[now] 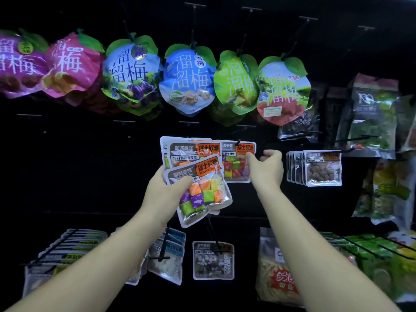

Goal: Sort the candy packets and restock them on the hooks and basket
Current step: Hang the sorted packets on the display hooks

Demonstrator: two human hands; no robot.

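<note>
Head view puts the work mid-restock: the left hand [165, 188] is clamped on a fan of candy packets [198, 188] while the right hand [266, 167], fingers loosely apart, touches one packet [236, 163] on its hook [238, 142], so next likely threading another packet's hole there.

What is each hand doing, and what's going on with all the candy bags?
left hand: gripping a fanned stack of packets.
colourful candy packets: held up, not on a hook.
right hand: fingers loosely curled, touching the hung packet's edge.
hung candy packet: hanging on a hook.
brown candy packets: hanging in a row.
leaf-topped bags: hanging on top hooks.
</note>
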